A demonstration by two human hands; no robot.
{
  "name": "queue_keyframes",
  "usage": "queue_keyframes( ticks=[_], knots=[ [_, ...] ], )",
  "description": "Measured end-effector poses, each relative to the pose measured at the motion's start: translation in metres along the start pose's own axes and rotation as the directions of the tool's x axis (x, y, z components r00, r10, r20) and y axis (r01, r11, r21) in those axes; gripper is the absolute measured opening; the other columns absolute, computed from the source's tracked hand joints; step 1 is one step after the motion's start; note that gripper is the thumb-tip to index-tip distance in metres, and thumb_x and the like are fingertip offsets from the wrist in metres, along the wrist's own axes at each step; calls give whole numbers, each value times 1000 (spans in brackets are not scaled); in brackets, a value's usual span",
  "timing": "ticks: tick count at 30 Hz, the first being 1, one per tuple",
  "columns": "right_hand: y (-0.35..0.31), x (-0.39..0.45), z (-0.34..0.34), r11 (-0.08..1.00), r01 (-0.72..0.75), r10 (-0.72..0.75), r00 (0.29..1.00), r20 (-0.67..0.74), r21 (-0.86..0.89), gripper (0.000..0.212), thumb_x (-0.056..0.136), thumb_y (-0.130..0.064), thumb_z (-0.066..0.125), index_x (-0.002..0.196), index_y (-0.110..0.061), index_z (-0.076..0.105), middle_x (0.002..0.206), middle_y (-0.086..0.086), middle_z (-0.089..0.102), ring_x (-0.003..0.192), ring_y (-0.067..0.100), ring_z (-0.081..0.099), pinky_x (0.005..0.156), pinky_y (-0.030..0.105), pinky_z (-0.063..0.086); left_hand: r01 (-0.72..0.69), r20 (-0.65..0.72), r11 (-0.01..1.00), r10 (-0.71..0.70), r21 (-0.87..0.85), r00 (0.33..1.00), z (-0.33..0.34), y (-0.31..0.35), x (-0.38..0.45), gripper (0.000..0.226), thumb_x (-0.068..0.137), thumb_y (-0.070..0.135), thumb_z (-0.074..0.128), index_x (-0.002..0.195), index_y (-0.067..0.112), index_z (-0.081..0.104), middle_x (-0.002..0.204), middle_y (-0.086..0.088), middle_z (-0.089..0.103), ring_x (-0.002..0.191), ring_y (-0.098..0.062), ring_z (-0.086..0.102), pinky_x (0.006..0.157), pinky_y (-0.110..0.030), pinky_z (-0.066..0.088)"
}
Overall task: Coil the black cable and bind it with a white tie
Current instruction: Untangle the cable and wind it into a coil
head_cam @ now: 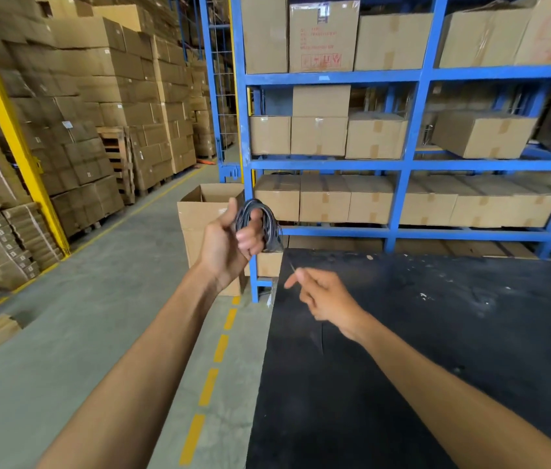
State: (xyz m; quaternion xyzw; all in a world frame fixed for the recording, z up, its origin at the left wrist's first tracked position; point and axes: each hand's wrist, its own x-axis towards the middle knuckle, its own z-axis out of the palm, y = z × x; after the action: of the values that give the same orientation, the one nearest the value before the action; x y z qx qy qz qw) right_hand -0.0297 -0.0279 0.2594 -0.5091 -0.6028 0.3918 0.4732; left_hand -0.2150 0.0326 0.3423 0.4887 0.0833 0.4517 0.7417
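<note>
Black cable (260, 221) coiled, held in left hand (230, 238) grip; right hand (324, 299) pinching thin tie (291, 265).

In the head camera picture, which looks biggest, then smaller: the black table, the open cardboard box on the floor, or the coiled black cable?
1. black table, though nearness to the camera enlarges it.
2. open cardboard box.
3. coiled black cable, held in the left hand.

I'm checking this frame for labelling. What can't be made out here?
Head view only:
- Cable coil: loop count and any tie hidden by left hand and blur.
- Thin sliver at right hand fingertips: too small to identify.
- Open box: contents hidden by its walls.
</note>
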Motion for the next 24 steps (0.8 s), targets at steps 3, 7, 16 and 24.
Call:
queue_keyframes(
  ticks=[3, 7, 16, 24],
  knots=[
    [18, -15, 10, 1000, -7, 7, 998, 63, 1, 35, 105, -37, 40, 98, -22, 71, 57, -3, 23, 45, 8, 19, 40, 22, 18, -107, -58, 990, 112, 90, 992, 3, -2, 15, 48, 104, 37, 21, 93, 8, 57, 52, 7, 40, 46, -10, 34, 51, -23, 37],
    [16, -28, 14, 992, 110, -101, 986, 130, -61, 35, 105, -31, 41, 103, -14, 71, 53, -8, 24, 44, 5, 23, 44, 17, 24, -139, -198, 856, 268, 497, 943, -1, -26, 28, 39, 105, 30, 31, 103, 3, 59, 61, 2, 47, 53, -10, 45, 56, -21, 43],
    [-33, -13, -45, 875, 298, -339, 940, -41, -382, 25, 95, -29, 61, 82, -12, 74, 59, -18, 62, 56, 4, 55, 56, 23, 42, 46, -52, 329, 8, 943, 999, -1, -66, 26, 42, 98, 41, 47, 76, 10, 65, 60, 0, 66, 55, -11, 62, 67, -29, 48],
    [-30, 14, -102, 939, 259, -321, 896, -307, -226, 15, 80, -28, 79, 79, -15, 72, 69, 5, 70, 64, 4, 62, 62, 15, 49, 158, 136, 760, -309, 631, 941, 27, -68, 32, 48, 99, 49, 35, 78, 17, 62, 50, 3, 41, 46, -12, 36, 52, -21, 41]
  ],
)
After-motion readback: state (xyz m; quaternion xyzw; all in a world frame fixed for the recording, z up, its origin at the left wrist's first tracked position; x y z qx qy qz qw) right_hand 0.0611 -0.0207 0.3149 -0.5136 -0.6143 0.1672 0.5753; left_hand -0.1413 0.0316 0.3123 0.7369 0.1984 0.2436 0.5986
